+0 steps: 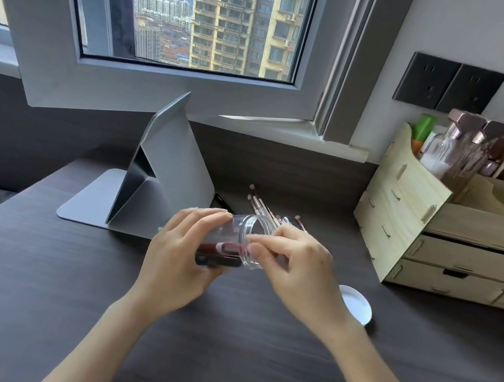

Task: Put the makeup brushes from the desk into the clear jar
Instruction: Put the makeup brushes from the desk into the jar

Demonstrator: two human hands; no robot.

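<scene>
two bare forearms reach in from the bottom edge over the dark worktop point(248, 358). left hand point(178, 255) has its grip clamped around the clear jar point(240, 239), held tilted, mouth pointing right and away. dark red items already sit in the jar's lower end. right hand point(301, 267) is at the jar's rim, fingers pinched together; what it pinches is blurred, cannot tell if a brush is in it. makeup brushes point(261, 206) lie in a loose bunch on the worktop just behind the jar, bristle ends pointing away. white lid point(357, 303) lies flat to the right, partly behind the right wrist. folded tablet stand point(158, 181) left, wooden organizer point(422, 227) right. risk: jar is tilted, so contents could slide out if it tips further; a brush fed in at an angle could catch on the rim and drop; right wrist could knock the lid.
</scene>
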